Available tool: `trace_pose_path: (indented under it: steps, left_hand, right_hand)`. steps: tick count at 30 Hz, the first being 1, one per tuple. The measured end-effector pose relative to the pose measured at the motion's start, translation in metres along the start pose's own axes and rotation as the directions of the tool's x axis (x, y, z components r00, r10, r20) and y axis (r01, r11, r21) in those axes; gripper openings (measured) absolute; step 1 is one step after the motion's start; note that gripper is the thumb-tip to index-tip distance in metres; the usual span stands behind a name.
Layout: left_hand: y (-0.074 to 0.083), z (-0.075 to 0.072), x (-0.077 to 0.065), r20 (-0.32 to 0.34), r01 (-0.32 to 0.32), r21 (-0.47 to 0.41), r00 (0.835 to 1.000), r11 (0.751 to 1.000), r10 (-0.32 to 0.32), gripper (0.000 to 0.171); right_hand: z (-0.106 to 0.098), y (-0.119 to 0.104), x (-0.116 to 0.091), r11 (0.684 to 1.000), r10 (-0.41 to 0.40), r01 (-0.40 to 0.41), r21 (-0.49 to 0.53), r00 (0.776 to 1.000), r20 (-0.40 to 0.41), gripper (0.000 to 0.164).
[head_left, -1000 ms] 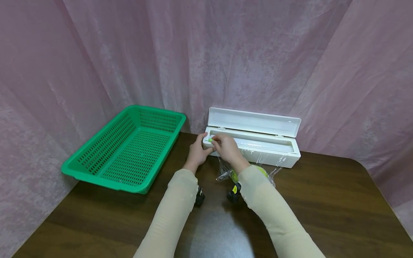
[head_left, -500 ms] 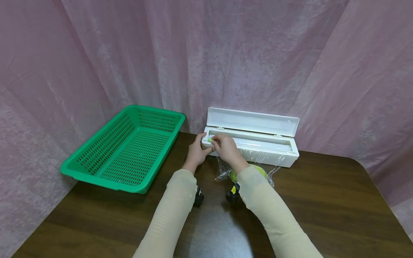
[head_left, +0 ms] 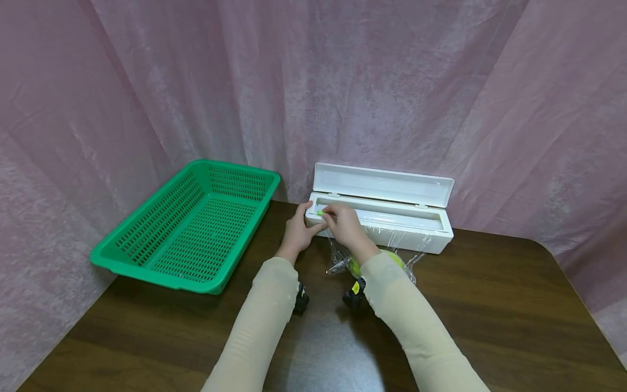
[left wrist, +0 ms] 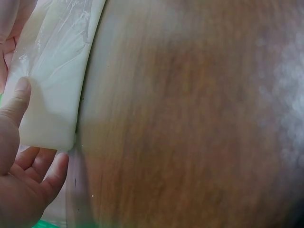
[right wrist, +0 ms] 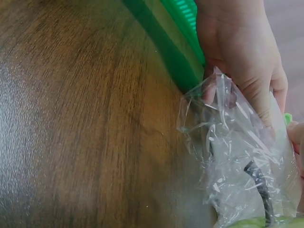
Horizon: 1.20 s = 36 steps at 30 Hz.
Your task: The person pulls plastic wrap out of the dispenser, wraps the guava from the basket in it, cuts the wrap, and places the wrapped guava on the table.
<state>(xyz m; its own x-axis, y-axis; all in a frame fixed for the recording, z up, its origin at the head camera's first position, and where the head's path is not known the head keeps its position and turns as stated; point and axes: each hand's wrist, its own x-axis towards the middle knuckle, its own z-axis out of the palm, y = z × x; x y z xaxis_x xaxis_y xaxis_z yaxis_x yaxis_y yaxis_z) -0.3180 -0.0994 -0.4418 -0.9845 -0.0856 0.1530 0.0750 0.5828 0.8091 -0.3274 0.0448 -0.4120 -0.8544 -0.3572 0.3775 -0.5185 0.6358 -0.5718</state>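
Observation:
A long white cling film dispenser lies on the table with its hinged lid raised. My left hand grips its left end; in the left wrist view the thumb presses the front face and the fingers go round the end. At that same end, my right hand pinches a small bright green slide cutter. Clear cling film hangs crumpled over the dispenser's front. Beneath the right forearm sits a yellow-green item under the film, partly hidden. A dark stem shows through the film.
To the left stands a green perforated plastic basket on the brown wooden table. A pink curtain hangs right behind the table. Small black cameras sit at the wrists.
The green slide cutter and the right fingertips on it have shifted very slightly right along the dispenser. The left hand keeps its place on the end.

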Motion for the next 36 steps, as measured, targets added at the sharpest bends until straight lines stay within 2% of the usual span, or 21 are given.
trace_pose_path:
  steps: [6, 14, 19, 36]
  left_hand:
    - [0.0002, -0.0005, -0.0009, 0.004, 0.003, -0.013, 1.0, 1.0, -0.003, 0.072]
    - [0.001, -0.0006, -0.0012, 0.039, 0.03, -0.007, 0.999, 1.0, -0.029, 0.074]
    - [0.0006, -0.0017, 0.0, 0.06, 0.048, -0.01, 0.997, 0.999, -0.047, 0.075]
    - [0.0002, -0.0023, -0.0017, 0.053, 0.022, -0.016, 0.998, 1.0, -0.021, 0.072]
  right_hand:
    - [-0.0022, -0.0009, -0.001, 1.0, 0.015, -0.015, 0.0, 1.0, 0.013, 0.021]
    - [-0.0041, 0.0005, -0.0026, 0.995, 0.062, -0.06, -0.077, 0.998, 0.023, 0.024]
    - [-0.003, 0.0018, -0.0018, 0.996, 0.075, -0.073, -0.057, 0.996, 0.037, 0.027]
    - [-0.0075, 0.0016, -0.0028, 0.997, 0.075, -0.075, 0.002, 0.996, 0.045, 0.026]
